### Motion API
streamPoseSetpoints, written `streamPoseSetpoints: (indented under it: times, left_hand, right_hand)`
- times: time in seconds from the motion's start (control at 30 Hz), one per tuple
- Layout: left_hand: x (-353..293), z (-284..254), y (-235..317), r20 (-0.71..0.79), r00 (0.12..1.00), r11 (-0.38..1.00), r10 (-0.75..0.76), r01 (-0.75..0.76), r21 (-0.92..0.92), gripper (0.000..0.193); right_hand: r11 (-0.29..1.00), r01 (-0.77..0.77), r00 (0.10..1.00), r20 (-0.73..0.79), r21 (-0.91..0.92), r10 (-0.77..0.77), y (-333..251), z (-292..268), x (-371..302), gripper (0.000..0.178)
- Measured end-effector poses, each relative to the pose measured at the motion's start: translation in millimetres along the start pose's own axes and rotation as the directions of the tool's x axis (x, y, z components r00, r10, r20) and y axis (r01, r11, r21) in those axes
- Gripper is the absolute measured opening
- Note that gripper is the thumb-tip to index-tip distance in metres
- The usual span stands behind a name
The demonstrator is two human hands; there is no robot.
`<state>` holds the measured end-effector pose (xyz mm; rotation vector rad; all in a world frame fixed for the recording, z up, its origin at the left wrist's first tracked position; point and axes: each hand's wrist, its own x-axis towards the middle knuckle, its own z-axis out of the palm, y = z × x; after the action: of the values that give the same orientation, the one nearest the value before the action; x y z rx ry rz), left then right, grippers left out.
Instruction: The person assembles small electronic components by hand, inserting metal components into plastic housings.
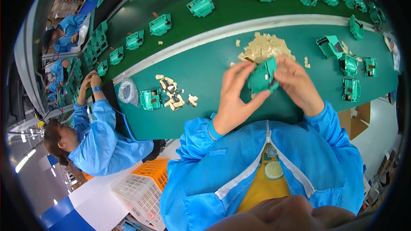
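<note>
Slippage looks the main risk: the green housing (261,77) is held over the surface (201,72), between the near edge and a cream pile (267,46) toward the far edge, the left hand (231,102) gripping it between thumb and fingers, the right hand (299,85) pinching its right side. Were either grip to loosen, it could drop and scatter that pile. A careless forearm might also knock the rightmost near-edge unit (351,90) to the floor, since it sits close to the brink. Toward the surface's left end lie a clear bag (128,93), another green unit (150,99) and cream-and-dark pieces (173,96). Beyond the far edge, a pale rail (239,24) borders a dark green belt (233,10) carrying similar units; off the left end is a co-worker (102,154) in blue; past the near edge stand an orange crate (156,169), a white crate (139,192) and, rightward, a cardboard box (361,119).
</note>
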<state>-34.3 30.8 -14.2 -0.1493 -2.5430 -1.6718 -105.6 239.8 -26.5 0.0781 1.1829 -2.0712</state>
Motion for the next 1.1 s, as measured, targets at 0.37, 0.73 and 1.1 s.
streamPoseSetpoints:
  times: [0.37,0.73,1.1]
  left_hand:
    - [-35.6,-41.2,-19.9,-0.226,0.973,0.993,-0.040,0.064,0.102,0.026]
    - [-95.2,-124.4,-76.9,-0.367,0.856,0.726,-0.364,0.507,0.465,0.020]
    - [-99.2,-137.6,-77.0,-0.447,0.813,0.777,-0.372,0.536,0.329,0.015]
  right_hand:
    - [0.979,0.181,0.966,-0.171,-0.089,-0.194,-29.6,-12.2,262.6,0.020]
    - [0.247,0.409,0.801,0.216,-0.878,-0.558,-25.5,44.0,178.8,0.030]
    - [0.665,0.334,0.941,0.277,-0.668,-0.194,15.4,90.4,54.5,0.014]
